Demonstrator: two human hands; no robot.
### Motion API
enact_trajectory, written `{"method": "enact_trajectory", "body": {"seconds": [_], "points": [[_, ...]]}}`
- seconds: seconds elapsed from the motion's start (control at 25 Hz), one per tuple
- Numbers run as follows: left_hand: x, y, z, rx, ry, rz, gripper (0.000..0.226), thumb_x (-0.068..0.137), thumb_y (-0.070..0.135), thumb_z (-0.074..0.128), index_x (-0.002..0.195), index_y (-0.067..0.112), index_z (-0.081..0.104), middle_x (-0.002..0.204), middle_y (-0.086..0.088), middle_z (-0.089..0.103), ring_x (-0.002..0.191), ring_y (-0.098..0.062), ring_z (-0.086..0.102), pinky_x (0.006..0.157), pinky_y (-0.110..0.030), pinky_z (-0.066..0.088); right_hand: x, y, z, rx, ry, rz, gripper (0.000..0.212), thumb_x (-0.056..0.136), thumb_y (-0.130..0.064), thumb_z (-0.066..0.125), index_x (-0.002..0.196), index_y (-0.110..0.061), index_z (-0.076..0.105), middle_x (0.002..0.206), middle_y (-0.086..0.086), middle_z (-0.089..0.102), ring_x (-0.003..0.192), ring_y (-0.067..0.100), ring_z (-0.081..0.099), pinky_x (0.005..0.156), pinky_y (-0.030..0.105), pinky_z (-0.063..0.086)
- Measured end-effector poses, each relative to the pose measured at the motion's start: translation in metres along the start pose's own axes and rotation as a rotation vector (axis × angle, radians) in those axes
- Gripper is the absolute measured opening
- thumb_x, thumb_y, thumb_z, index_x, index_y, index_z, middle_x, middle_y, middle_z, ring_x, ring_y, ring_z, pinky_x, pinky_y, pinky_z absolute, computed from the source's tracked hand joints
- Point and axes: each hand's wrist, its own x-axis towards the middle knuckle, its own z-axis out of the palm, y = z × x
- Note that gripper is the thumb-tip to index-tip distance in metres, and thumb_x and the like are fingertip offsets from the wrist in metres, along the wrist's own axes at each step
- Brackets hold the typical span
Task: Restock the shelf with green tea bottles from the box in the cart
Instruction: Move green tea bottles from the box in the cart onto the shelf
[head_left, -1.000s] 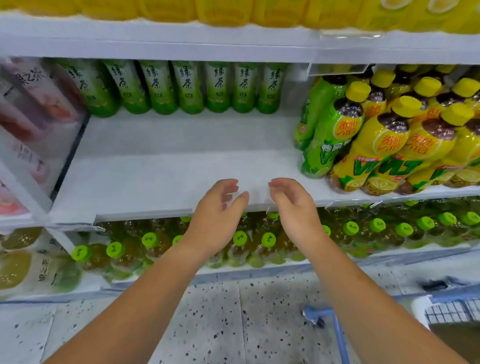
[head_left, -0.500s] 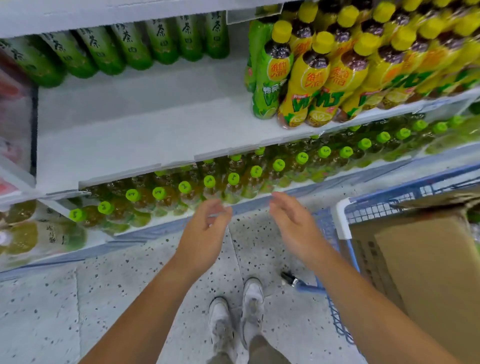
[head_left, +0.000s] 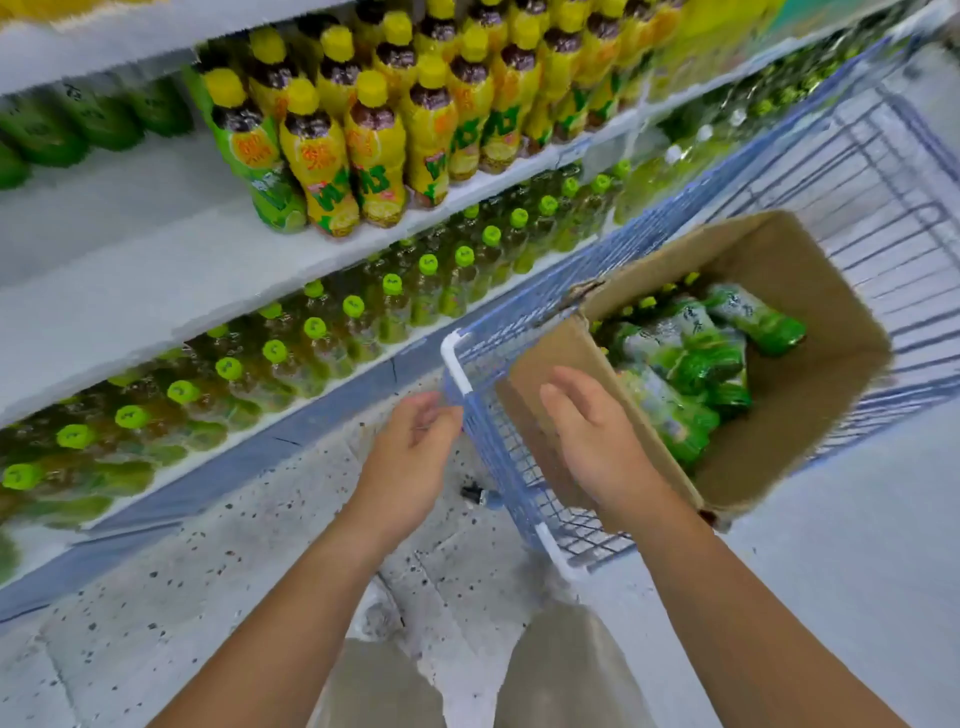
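Just ahead of my right hand (head_left: 587, 436) sits the open cardboard box (head_left: 810, 395), tilted in the blue wire cart (head_left: 498, 447), with the green tea bottles (head_left: 691, 358) lying jumbled on their sides at its bottom. Both my hands are empty: the right is flat and spread, fingers loose, hovering over the near wall of the box; the left hand (head_left: 410, 452) is half curled, holding nothing, just outside the cart's near corner. The bottles are beyond and to the right of my right hand, down inside the box, and further again from my left. The shelf (head_left: 156, 280) I have to fill is up and to the left of both hands, its front bare beside the yellow-capped bottles (head_left: 332, 150). My worry is the heap: the bottles overlap, look slick in their wrapping, and I judge that pulling one from underneath could roll the others or let it slip from my grip. Reaching over the leaning box wall could also catch my wrist on the flap, or tip the box further in the cart.
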Motion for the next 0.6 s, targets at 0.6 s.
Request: {"method": "enact_trajectory", "body": {"seconds": [0.6], "points": [[0.066,0.064,0.289,-0.063,0.079,-0.315,0.026,0.094,0.044,0.052,0.107,0.022,0.051,0.091,0.0,0.051,0.079,-0.017,0.049,0.075,-0.036,0.04,0.125,0.106,-0.26,-0.256,-0.198,0.118,0.045,0.102,-0.04,0.046,0.141,-0.02,0.051,0.13,-0.003,0.059,0.12,0.014,0.054,0.099,0.03,0.041]]}}
